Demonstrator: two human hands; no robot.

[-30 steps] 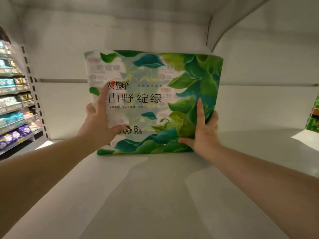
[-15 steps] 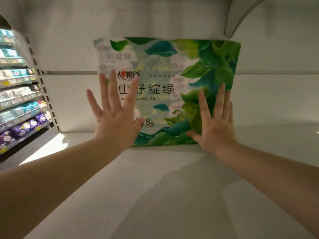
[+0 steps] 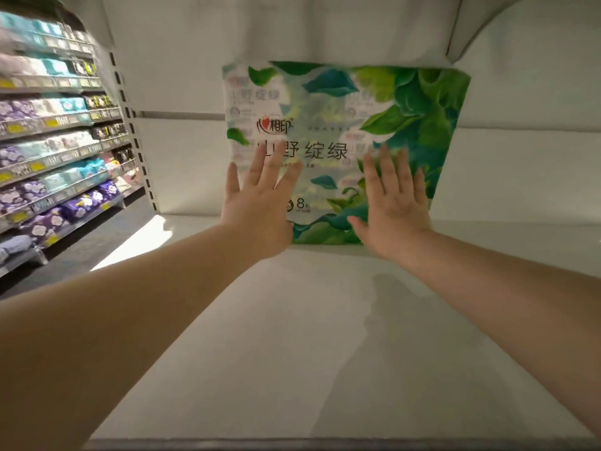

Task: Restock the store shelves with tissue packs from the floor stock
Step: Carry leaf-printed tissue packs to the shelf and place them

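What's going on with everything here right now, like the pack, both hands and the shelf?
Green leaf-printed plastic tissue pack: upright on the shelf, far back, printed front facing out.
Left hand: open, straight fingers flat against the pack's front.
Right hand: open, fingers spread on the pack's lower right.
White metal shelf board: carries only this pack in view.
Neighbouring aisle shelves: filled with packaged goods.

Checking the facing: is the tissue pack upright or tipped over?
Upright. The pack stands on its bottom edge on the shelf, printed front facing out, with the left hand and right hand flat against it.
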